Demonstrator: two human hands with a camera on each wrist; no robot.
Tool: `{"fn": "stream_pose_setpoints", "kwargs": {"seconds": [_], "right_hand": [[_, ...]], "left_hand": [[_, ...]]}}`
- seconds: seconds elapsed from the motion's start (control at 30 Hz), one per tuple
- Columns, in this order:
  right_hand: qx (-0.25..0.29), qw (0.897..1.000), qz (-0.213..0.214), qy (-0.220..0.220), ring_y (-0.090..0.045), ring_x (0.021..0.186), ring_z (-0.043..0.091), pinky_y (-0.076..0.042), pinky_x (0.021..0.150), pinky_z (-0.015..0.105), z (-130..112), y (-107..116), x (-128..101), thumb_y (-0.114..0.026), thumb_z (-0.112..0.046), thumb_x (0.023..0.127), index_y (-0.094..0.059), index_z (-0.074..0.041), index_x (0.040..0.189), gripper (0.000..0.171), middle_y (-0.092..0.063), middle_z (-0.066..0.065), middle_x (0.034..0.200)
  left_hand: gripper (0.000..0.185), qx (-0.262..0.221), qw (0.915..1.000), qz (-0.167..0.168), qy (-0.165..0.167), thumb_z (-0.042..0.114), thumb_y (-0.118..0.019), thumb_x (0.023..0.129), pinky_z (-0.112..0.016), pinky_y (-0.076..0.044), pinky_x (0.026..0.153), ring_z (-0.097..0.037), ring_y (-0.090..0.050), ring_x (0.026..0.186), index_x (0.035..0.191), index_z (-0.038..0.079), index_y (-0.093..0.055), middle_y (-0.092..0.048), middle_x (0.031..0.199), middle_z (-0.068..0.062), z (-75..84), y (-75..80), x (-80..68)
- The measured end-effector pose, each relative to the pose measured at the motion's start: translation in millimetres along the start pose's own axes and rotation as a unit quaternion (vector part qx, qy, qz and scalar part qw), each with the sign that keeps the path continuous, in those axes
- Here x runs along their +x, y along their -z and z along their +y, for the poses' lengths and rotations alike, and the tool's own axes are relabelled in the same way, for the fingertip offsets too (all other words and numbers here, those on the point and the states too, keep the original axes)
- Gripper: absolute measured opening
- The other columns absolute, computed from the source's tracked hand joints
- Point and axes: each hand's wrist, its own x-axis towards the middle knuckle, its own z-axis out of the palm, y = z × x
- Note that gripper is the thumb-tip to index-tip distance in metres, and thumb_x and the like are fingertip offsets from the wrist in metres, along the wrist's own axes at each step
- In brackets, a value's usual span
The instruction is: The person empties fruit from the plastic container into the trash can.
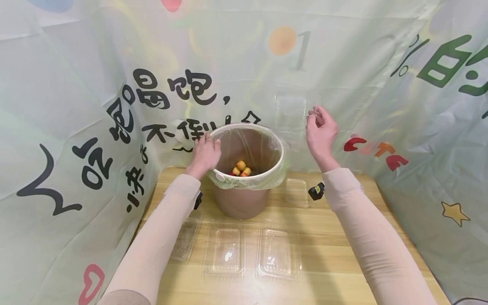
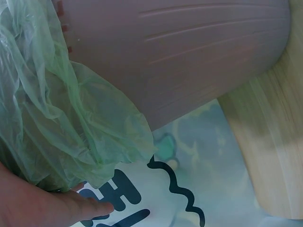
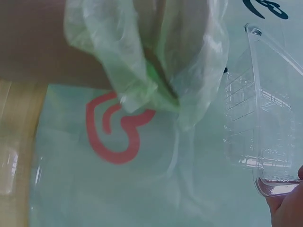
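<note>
The printed curtain point(image 1: 76, 127) wraps the wooden surface point(image 1: 343, 262) on three sides, and its writing is cut off by folds and by the frame edges. At the surface's 12 o'clock stands one brown bin point(image 1: 240, 199), lined with one pale green plastic bag point(image 1: 267, 180) folded over its white rim; most of the bin's inside is hidden, and only a small heap of orange and red fruits point(image 1: 241, 168) shows at the bottom, too bunched to count surely.

Clear plastic boxes are hard to make out against the wood. Three lie in a row point(image 1: 225, 252) at 6 o'clock of the bin, the leftmost partly under the left sleeve, and a fourth point(image 1: 296, 192) lies at the bin's 4 o'clock. A fifth, an open clear clamshell box point(image 1: 291, 112), hangs in the air at the bin's 1 o'clock.

The right hand point(image 1: 321, 131) pinches that raised box by its edge with curled fingertips. The left hand point(image 1: 206, 153) rests on the bin's rim at 9 o'clock, fingers curled over the bag-covered edge.
</note>
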Motion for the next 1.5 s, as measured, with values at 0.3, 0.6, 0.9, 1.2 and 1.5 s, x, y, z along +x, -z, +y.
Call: {"fn": "stream_pose_setpoints", "kwargs": {"seconds": [0.3,0.6,0.9,1.2,1.5], "right_hand": [[-0.005,1.000,0.000,-0.024,-0.076,0.100,0.016,-0.056,0.074,0.010,11,16,-2,-0.054,-0.009,0.103,-0.071,0.001,0.129,0.034,-0.075,0.021,0.126],[-0.002,0.999,-0.015,-0.048,-0.076,0.110,0.019,-0.060,0.079,0.013,18,25,-6,-0.052,-0.014,0.105,-0.069,0.000,0.133,0.035,-0.072,0.022,0.132],[-0.015,0.998,-0.012,-0.056,-0.076,0.113,0.022,-0.064,0.085,0.021,26,38,-11,-0.049,-0.014,0.104,-0.066,0.000,0.133,0.037,-0.072,0.022,0.132],[-0.038,0.997,-0.029,-0.058,-0.075,0.116,0.025,-0.063,0.087,0.022,37,52,-17,-0.045,-0.017,0.106,-0.064,0.000,0.135,0.039,-0.071,0.020,0.134],[-0.052,0.993,-0.057,-0.090,-0.070,0.126,0.033,-0.061,0.097,0.032,48,67,-26,-0.044,-0.020,0.109,-0.056,-0.003,0.149,0.046,-0.066,0.021,0.143]], "left_hand": [[0.072,0.000,1.0000,0.002,0.000,0.040,-0.023,0.114,-0.065,-0.021,0.130,-0.057,-0.018,0.157,0.162,-0.013,-0.019,-0.025,0.168,-0.034,-0.1,-0.3,0.5],[0.072,-0.005,1.0000,0.002,0.002,0.041,-0.023,0.114,-0.064,-0.021,0.130,-0.057,-0.018,0.157,0.162,-0.012,-0.019,-0.025,0.168,-0.033,-0.3,-0.2,-0.1],[0.072,-0.004,1.0000,0.000,0.001,0.041,-0.023,0.114,-0.064,-0.021,0.130,-0.057,-0.019,0.157,0.162,-0.013,-0.019,-0.025,0.168,-0.034,-0.4,0.2,0.3],[0.072,-0.001,1.0000,-0.005,0.002,0.041,-0.021,0.114,-0.063,-0.019,0.131,-0.058,-0.017,0.157,0.162,-0.013,-0.017,-0.023,0.169,-0.035,-0.7,0.0,0.9],[0.070,-0.012,0.9999,0.003,0.000,0.038,-0.026,0.114,-0.064,-0.021,0.130,-0.058,-0.019,0.156,0.162,-0.012,-0.019,-0.025,0.168,-0.035,-0.3,0.5,0.0]]}}
